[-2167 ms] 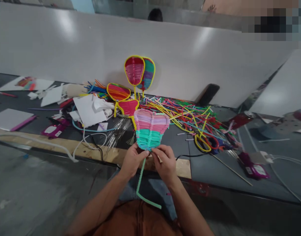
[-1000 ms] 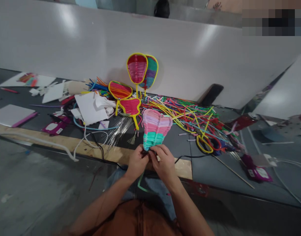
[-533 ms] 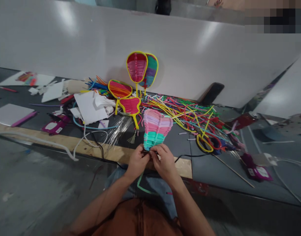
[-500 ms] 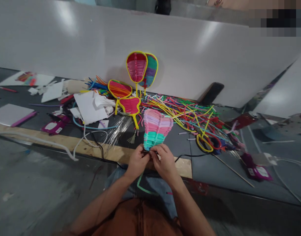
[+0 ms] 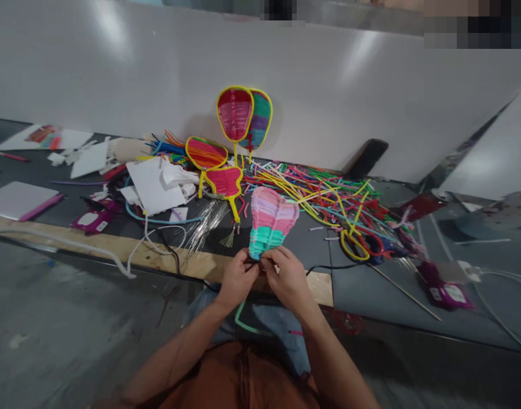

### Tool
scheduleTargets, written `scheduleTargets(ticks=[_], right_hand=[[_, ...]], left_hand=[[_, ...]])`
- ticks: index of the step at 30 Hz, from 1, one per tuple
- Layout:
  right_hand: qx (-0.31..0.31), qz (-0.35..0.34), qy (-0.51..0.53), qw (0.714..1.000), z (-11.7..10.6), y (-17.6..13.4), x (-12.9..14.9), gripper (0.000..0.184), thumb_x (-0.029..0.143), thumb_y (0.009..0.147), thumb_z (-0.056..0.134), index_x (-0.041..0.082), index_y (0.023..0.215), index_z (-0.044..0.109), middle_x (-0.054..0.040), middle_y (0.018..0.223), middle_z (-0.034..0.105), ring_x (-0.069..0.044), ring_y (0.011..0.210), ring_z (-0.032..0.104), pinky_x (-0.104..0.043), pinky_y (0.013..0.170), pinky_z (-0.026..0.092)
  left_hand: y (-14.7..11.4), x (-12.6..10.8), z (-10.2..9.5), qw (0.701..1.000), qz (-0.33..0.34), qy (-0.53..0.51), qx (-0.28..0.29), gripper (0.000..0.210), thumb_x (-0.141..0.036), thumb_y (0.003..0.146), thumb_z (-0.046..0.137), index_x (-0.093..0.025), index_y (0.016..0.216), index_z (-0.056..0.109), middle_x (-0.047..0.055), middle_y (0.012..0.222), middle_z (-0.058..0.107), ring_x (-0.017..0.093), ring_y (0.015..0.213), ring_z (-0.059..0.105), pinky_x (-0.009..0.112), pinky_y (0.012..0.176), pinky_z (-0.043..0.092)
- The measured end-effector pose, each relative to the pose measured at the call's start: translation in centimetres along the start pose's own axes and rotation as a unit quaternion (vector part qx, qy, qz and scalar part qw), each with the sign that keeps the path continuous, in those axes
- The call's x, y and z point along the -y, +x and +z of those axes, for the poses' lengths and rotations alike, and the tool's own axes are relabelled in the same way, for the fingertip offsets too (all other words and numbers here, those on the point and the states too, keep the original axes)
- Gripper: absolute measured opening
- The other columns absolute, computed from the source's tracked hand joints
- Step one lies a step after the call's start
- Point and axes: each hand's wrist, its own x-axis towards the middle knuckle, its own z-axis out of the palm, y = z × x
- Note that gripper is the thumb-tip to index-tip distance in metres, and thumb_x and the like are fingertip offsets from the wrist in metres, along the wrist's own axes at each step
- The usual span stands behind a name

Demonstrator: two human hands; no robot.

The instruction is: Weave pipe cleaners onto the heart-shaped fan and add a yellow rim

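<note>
A small fan shape wound from pipe cleaners [image 5: 272, 218], pink and lilac above and turquoise below, stands upright between my hands. My left hand [image 5: 238, 278] pinches its narrow lower end from the left. On the right side of the same end, my right hand [image 5: 285, 276] is closed with thumb and fingers together. A loose green pipe cleaner [image 5: 242, 324] hangs down below my hands over my lap. The fingertips hide the very bottom of the fan. Just beyond lie a yellow-edged pink piece [image 5: 223, 182] and a red-orange fan [image 5: 206, 153].
Two finished-looking fans [image 5: 235, 113] lean against the grey partition [image 5: 150, 74]. Many pipe cleaners [image 5: 303, 190] are heaped behind my work, with yellow-handled scissors [image 5: 353, 245] at right. A phone [image 5: 369, 158], a can [image 5: 426, 204] and purple glue guns [image 5: 96, 218] lie around, with cables along the edge.
The view has shifted very slightly. Both hands keep their hold at the base of the fan, which has turned a little, and my right hand's fingers have shifted slightly.
</note>
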Motion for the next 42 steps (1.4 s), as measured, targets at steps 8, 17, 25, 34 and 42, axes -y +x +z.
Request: scheduleTargets(ticks=[8, 17, 25, 34, 42], right_hand=[[-0.030, -0.017, 0.034, 0.999, 0.2, -0.2, 0.2, 0.014, 0.017, 0.087, 0.050, 0.022, 0.086, 0.063, -0.0040, 0.083, 0.063, -0.016, 0.079, 0.057, -0.029, 0.073, 0.045], [-0.118, 0.275, 0.473, 0.829, 1.3, -1.9, -1.0, 0.035, 0.044, 0.078, 0.062, 0.022, 0.103, 0.052, 0.0019, 0.075, 0.052, -0.010, 0.056, 0.047, -0.022, 0.051, 0.042], [-0.061, 0.274, 0.591, 0.756, 2.1, -1.6, -1.0, 0.026, 0.041, 0.072, 0.072, 0.020, 0.083, 0.062, 0.0033, 0.067, 0.054, -0.008, 0.054, 0.044, -0.019, 0.050, 0.038], [-0.075, 0.246, 0.533, 0.806, 1.4, -2.1, -1.2, 0.023, 0.041, 0.076, 0.068, 0.018, 0.078, 0.061, 0.0034, 0.063, 0.054, -0.008, 0.052, 0.044, -0.020, 0.050, 0.039], [-0.069, 0.247, 0.476, 0.841, 0.9, -1.9, -0.4, 0.027, 0.044, 0.075, 0.066, 0.018, 0.079, 0.062, 0.0026, 0.064, 0.054, -0.009, 0.053, 0.045, -0.021, 0.050, 0.041]], left_hand=[[0.1, -0.9, -0.5, 0.999, 0.002, -0.017, -0.032, 0.024, -0.030, 0.076, 0.064, -0.016, 0.095, 0.063, 0.004, 0.088, 0.070, 0.015, 0.079, 0.064, 0.028, 0.078, 0.051], [0.0, -2.5, -0.4, 0.990, -0.077, -0.119, -0.007, 0.033, -0.037, 0.068, 0.072, -0.014, 0.090, 0.063, 0.006, 0.078, 0.072, 0.016, 0.064, 0.067, 0.026, 0.059, 0.054], [-0.2, -2.4, -0.3, 0.991, -0.095, -0.089, 0.020, 0.022, -0.027, 0.067, 0.071, -0.015, 0.085, 0.066, 0.004, 0.079, 0.073, 0.015, 0.061, 0.065, 0.027, 0.056, 0.055], [0.1, -3.1, -0.2, 0.988, -0.144, -0.059, 0.020, 0.023, -0.030, 0.067, 0.069, -0.014, 0.083, 0.065, 0.005, 0.076, 0.072, 0.016, 0.058, 0.065, 0.028, 0.055, 0.054], [0.4, -3.5, 0.5, 0.986, -0.164, -0.041, -0.005, 0.019, -0.021, 0.061, 0.065, -0.015, 0.078, 0.065, 0.000, 0.067, 0.071, 0.015, 0.053, 0.063, 0.024, 0.050, 0.051]])
